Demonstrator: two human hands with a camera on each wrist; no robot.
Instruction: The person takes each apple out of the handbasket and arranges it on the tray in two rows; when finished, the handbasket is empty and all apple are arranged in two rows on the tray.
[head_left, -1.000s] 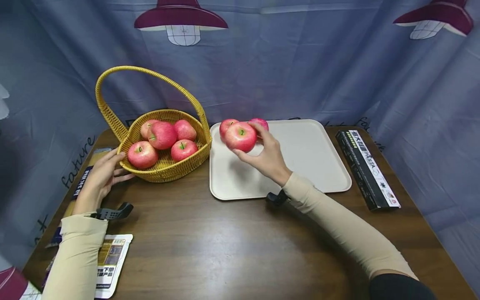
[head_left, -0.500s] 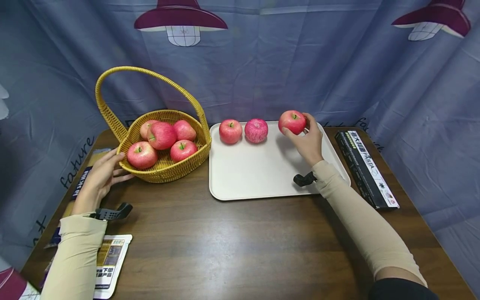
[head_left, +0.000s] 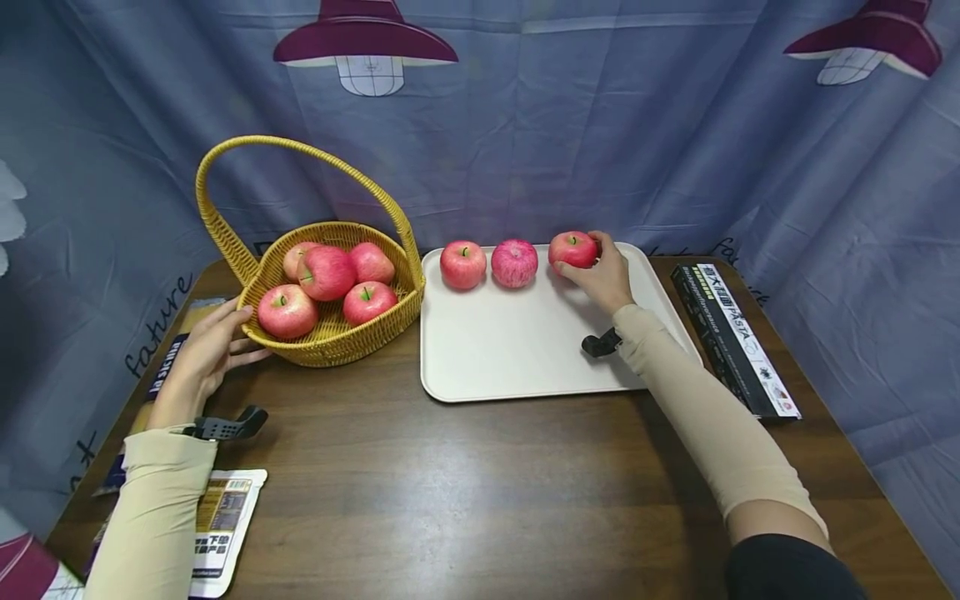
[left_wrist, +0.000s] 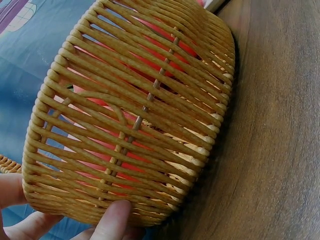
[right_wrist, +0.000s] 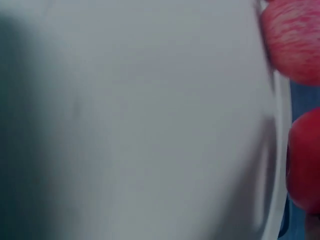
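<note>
In the head view my right hand holds a red apple by its side, at the back of the cream tray. That apple shows at the right edge of the right wrist view; whether it touches the tray is unclear. Left of it on the tray sit a streaked pink apple and another red apple. My left hand grips the left end of a yellow wicker basket holding several apples. The left wrist view shows my thumb against its woven side.
A black pasta box lies right of the tray. A white-edged pouch and a packet with a dark blue label lie by my left arm. The basket's tall handle arches over it. A blue curtain hangs behind the table.
My right hand has carried the apple rightward from above the tray's left part, then lowered it slightly left at the back. The left hand and basket have stayed in place.
</note>
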